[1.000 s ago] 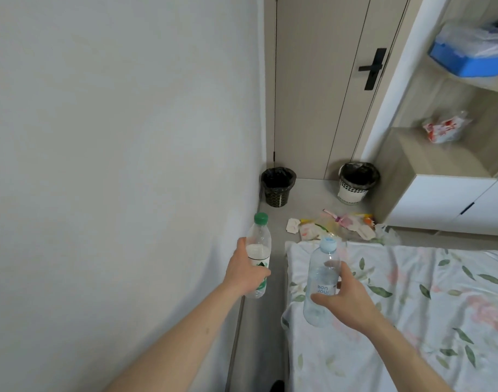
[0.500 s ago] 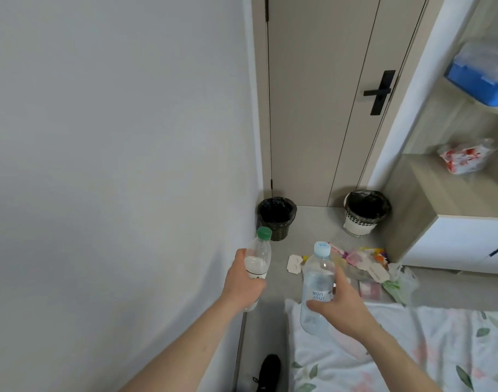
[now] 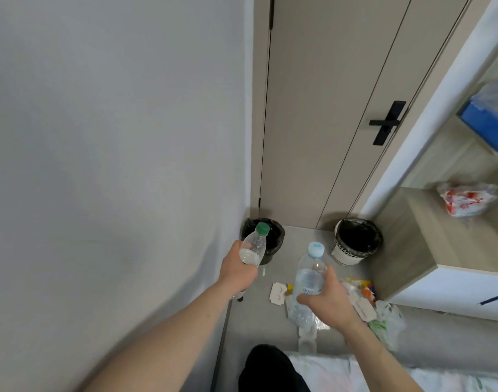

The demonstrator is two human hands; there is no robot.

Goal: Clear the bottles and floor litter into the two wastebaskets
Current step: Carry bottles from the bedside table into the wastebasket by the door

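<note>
Ahead of you the dark wastebasket (image 3: 266,241) sits in the corner by the wall, partly hidden behind the green-capped bottle (image 3: 253,248); the white-based wastebasket (image 3: 355,244) stands near the cabinet (image 3: 411,250); paper and wrapper litter (image 3: 358,301) lies on the grey floor between them and you, a crumpled bag (image 3: 389,323) just beside it. Since a moment ago you have stepped closer; the baskets loom larger and the floral bedding has slid to the bottom edge. Your left hand (image 3: 238,271) grips the clear, ribbed green-capped bottle; your right hand (image 3: 325,302) curls round the smooth blue-capped bottle (image 3: 308,281), both upright.
</note>
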